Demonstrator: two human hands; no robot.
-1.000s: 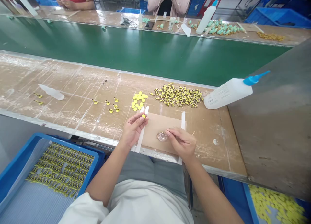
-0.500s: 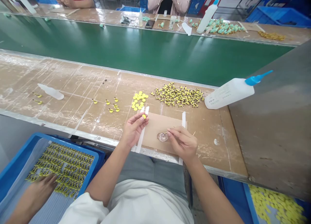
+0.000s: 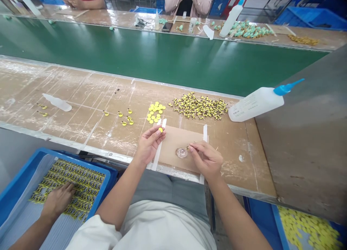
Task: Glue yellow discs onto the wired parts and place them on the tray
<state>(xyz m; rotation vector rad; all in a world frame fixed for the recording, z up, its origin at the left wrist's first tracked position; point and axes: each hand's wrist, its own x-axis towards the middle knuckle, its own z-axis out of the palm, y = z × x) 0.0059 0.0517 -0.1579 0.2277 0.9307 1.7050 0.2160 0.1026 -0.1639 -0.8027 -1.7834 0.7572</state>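
My left hand (image 3: 148,146) pinches yellow disc (image 3: 161,130), right hand (image 3: 208,160) tiny piece (image 3: 187,147); clear dish (image 3: 181,153) near worktop (image 3: 235,152) front edge, likely for reach.

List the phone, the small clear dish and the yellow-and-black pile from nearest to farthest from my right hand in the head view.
1. Small clear dish, just left of your right hand.
2. Yellow-and-black pile, ahead on the near bench.
3. Phone, across the green belt.
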